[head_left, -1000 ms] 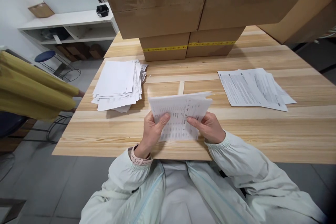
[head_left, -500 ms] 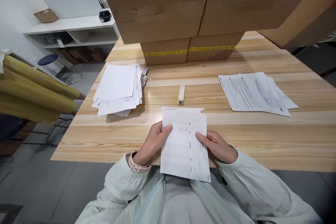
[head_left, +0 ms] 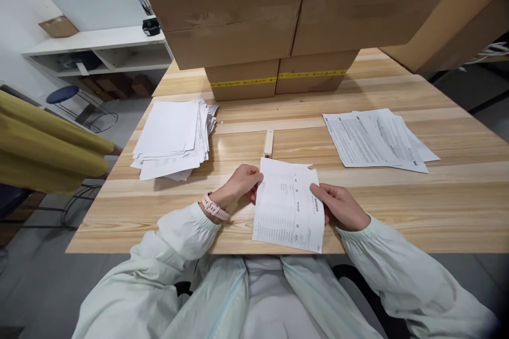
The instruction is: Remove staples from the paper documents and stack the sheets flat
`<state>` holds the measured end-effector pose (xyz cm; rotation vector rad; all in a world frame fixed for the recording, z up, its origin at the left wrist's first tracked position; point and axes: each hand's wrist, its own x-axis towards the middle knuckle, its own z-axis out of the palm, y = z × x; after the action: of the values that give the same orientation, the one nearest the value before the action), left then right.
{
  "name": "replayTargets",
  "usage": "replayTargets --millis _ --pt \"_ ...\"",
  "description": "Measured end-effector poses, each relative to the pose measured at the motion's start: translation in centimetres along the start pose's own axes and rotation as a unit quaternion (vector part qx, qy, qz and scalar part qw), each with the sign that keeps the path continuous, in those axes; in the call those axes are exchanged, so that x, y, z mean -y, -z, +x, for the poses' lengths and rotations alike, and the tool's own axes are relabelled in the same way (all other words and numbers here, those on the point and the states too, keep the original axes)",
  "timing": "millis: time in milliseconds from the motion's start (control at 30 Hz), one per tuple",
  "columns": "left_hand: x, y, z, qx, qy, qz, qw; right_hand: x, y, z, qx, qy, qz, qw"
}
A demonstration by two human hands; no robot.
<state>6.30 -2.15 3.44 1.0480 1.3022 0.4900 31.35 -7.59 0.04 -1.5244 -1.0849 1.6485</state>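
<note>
Printed paper sheets (head_left: 284, 217), held together as a thin bundle, are between my two hands above the table's front part. My left hand (head_left: 244, 181) pinches their upper left edge, fingers partly behind the paper. On the right edge, my right hand (head_left: 338, 205) grips with the thumb on top and the fingers underneath. A notch shows in the upper right of the top edge. Just beyond the bundle lies a small cream stapler (head_left: 269, 143). How many sheets I hold cannot be made out.
A thick, uneven paper stack (head_left: 169, 132) lies on the left of the wooden table (head_left: 397, 212). Several printed sheets (head_left: 374, 140) overlap on the right. Cardboard boxes (head_left: 238, 16) stand stacked at the back. At far left, a person's mustard-coloured garment (head_left: 47, 143) shows beside the table.
The held sheets have moved slightly right and away from my body, over the table. My left hand has shifted up to their top left edge. The view has turned slightly.
</note>
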Motion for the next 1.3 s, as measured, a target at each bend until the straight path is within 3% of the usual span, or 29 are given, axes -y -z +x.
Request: replayTargets --millis 267,800,967,1033,1133,1200,1300 --pt "-0.8 0.0 1.0 0.018 0.041 0.024 0.999 1.8 0.3 3.4 -0.062 0.034 -0.023 0.997" --pt "-1.3 0.4 2.4 0.015 0.038 0.022 0.999 1.5 1.2 5.5 -0.079 0.023 -0.057 0.995" --pt "-0.8 0.4 2.3 0.0 0.037 0.023 0.999 2.2 1.6 5.2 -0.065 0.021 -0.141 0.988" --pt "-0.7 0.3 2.3 -0.006 0.034 0.026 0.999 3.4 2.2 5.1 -0.082 0.066 -0.259 0.96" --pt "-0.8 0.3 2.3 -0.001 0.031 0.03 0.999 6.4 2.6 5.8 -0.191 0.177 -0.441 0.859" --pt "-0.9 0.4 2.3 0.003 0.031 0.036 0.999 8.7 1.9 7.0 -0.247 0.259 -0.483 0.799" --pt "-1.2 0.4 2.4 0.007 0.036 0.041 0.998 11.5 -1.4 10.4 -0.193 0.396 -0.482 0.758"
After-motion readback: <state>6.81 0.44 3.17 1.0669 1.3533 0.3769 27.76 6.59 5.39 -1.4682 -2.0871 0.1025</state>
